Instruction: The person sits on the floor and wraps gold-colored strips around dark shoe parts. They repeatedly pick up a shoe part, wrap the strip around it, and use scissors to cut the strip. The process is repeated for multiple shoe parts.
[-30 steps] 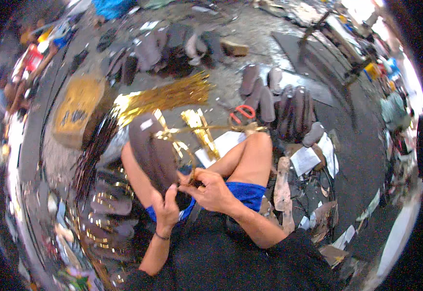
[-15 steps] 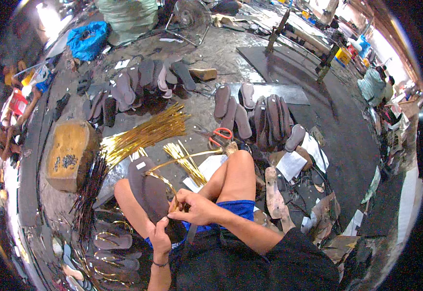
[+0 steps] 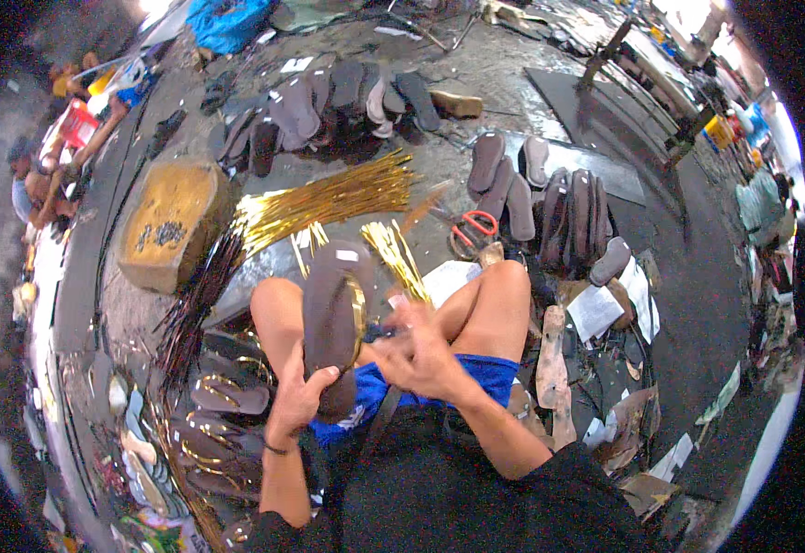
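My left hand [image 3: 299, 396] is closed around the heel end of a dark brown sandal sole [image 3: 329, 286], its thumb lying across the edge. The sole stands tilted up over my lap, with a small white label near the toe. A shiny gold strap [image 3: 358, 318] curves along its right side. Just right of the sandal is my right hand [image 3: 421, 355], its fingers smeared by motion; whether they hold anything is unclear. Beyond the hands lie a large bundle of gold strips [image 3: 329, 203], a smaller bundle of pale gold strips [image 3: 395, 260] and scissors with red handles [image 3: 476, 230].
A thick wooden block [image 3: 177, 217] with small dark bits on top stands at the left. Strapped sandals [image 3: 227, 394] lie lower left. Loose soles [image 3: 296, 106] line the far side; more soles [image 3: 573, 217] stand right of the scissors. A person [image 3: 43, 189] sits far left.
My right hand has drawn away from the sandal's heel end to its right. The sandal is now more upright, its strap lying along the right side. The whole view has shifted.
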